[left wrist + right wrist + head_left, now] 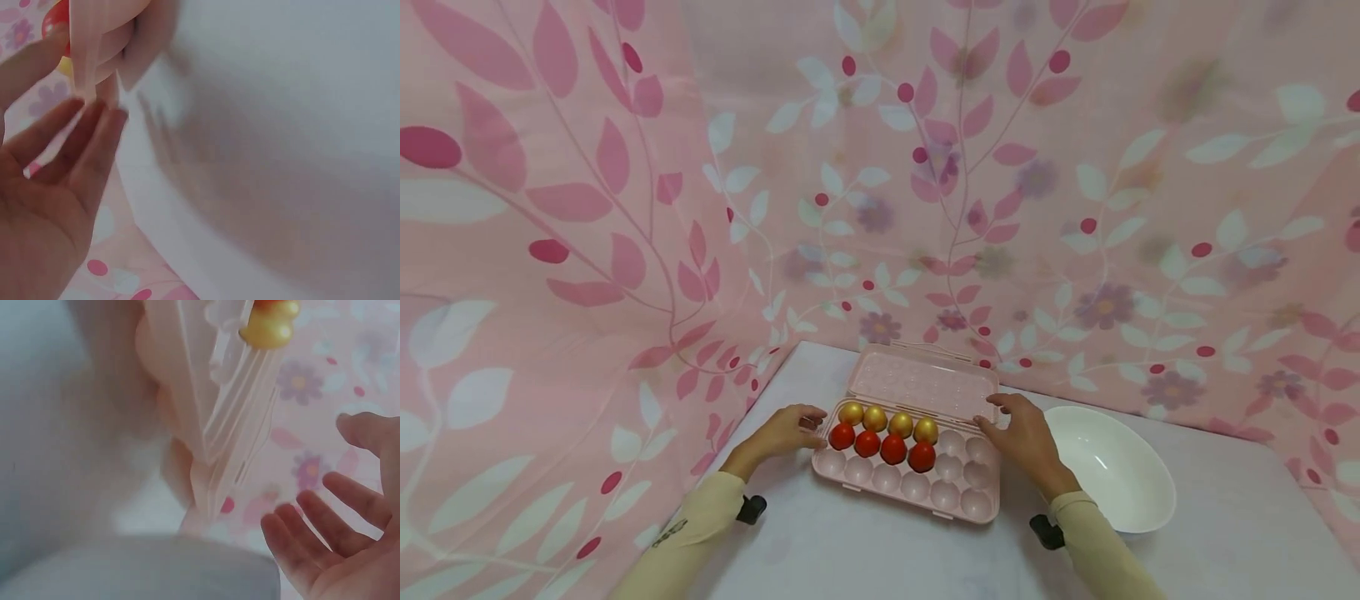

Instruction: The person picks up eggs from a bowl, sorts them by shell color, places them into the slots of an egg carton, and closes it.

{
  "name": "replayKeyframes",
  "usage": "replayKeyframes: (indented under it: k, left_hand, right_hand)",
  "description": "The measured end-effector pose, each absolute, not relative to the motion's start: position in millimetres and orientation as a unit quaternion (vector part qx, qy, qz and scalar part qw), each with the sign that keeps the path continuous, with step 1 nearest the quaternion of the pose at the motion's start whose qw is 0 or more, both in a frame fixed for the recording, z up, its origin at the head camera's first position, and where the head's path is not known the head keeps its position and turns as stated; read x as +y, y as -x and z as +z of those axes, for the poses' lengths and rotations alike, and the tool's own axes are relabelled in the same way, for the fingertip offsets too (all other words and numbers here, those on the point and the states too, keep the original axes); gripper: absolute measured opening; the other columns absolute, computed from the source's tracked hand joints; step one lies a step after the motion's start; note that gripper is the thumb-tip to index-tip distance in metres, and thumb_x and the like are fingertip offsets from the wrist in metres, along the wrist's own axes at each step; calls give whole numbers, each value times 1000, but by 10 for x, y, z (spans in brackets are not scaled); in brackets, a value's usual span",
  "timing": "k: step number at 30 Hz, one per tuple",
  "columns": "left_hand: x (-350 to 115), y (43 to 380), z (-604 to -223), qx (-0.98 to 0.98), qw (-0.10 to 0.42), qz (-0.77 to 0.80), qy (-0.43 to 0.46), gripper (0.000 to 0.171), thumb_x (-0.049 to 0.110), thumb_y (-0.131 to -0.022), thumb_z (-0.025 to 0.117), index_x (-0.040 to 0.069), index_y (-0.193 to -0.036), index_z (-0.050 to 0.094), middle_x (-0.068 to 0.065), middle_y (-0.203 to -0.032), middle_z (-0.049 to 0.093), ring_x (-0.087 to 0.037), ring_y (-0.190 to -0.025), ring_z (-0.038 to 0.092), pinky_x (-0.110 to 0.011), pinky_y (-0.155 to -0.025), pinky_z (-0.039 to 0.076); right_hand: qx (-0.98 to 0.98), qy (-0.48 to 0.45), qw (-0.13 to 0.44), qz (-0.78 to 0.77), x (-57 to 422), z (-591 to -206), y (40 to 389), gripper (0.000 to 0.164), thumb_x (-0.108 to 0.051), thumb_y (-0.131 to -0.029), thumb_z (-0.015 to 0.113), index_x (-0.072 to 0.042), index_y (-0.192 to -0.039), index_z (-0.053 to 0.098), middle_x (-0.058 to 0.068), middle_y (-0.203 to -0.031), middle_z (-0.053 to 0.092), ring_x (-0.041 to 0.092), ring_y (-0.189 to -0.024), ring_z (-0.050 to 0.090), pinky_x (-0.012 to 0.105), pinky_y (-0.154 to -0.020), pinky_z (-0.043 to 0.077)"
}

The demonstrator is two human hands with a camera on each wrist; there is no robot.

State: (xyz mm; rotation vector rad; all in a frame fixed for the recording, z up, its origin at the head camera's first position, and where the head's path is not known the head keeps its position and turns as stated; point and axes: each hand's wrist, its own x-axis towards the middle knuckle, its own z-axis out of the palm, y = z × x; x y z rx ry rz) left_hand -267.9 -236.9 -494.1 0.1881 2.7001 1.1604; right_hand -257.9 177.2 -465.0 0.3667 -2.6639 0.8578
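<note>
A pink egg carton (887,492) lies on the white table with its lid (917,379) folded back. Several gold eggs (901,425) fill part of its back row, and several red eggs (892,449) sit in the middle row. The front row of cups holds nothing. At the carton's left edge, my left hand (787,431) has its thumb by the rim and its fairly straight fingertips at the side; in the left wrist view this hand (53,169) is close against the carton. My right hand (1022,437) hovers by the right back corner, fingers spread and apart from the carton in the right wrist view.
A white bowl (1112,467) stands on the table to the right, close beside my right forearm. Pink flowered cloth (925,167) hangs behind the table and along its left side. A dark strap mount sits on each wrist.
</note>
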Motion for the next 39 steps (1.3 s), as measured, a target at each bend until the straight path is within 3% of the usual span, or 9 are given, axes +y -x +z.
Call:
replayKeyframes:
  k: [5,9,19,27,34,36,39]
  left_hand:
    - [-2318,2855,-4996,933,20,356,-56,59,31,-87,74,6,-138,54,-15,-134,56,-36,-125,50,-52,-101,42]
    - [-2210,3027,-4976,933,-9,354,-63,59,34,-93,66,7,-142,49,-15,-137,54,-35,-129,47,-53,-105,37]
    - [-2009,3390,-4910,918,27,391,-58,57,34,-101,50,-2,-144,42,-22,-142,48,-39,-128,47,-53,-105,38]
    - [-2018,3559,-4904,919,20,392,-33,52,37,-104,39,-3,-136,52,-23,-137,52,-41,-129,45,-53,-108,33]
    - [-2005,3673,-4908,912,51,406,-2,61,46,-105,31,-2,-138,51,-21,-136,53,-37,-128,47,-50,-107,36]
    - [-1976,3701,-4908,902,62,427,0,63,45,-105,30,-4,-137,51,-21,-131,57,-35,-123,52,-47,-104,41]
    - [-1928,3717,-4909,873,81,482,9,61,43,-106,32,-8,-133,52,-23,-121,60,-33,-112,59,-42,-97,47]
  right_hand:
    - [-936,-124,178,278,1871,-4641,2653,54,-34,-86,73,-2,-129,59,20,-129,57,40,-117,53,57,-96,44]
    - [-937,-120,162,287,1888,-4622,2746,56,-34,-89,69,0,-131,56,22,-132,54,41,-122,49,58,-100,40]
    - [-942,-95,98,306,1795,-4653,3047,60,-32,-91,67,6,-134,51,26,-129,57,43,-118,54,56,-98,43]
    - [-946,-66,50,315,1749,-4636,3279,63,-30,-91,65,12,-134,47,30,-131,54,45,-119,52,56,-100,42]
    - [-956,-36,11,291,1824,-4661,3457,64,-35,-94,56,16,-132,47,33,-133,50,49,-122,47,56,-101,40]
    - [-954,-21,-7,300,1831,-4650,3461,64,-36,-95,54,17,-130,47,34,-129,52,49,-118,50,56,-98,42]
    - [-947,-2,-31,319,1818,-4635,3450,53,-36,-96,52,15,-111,58,31,-108,61,43,-97,62,50,-86,51]
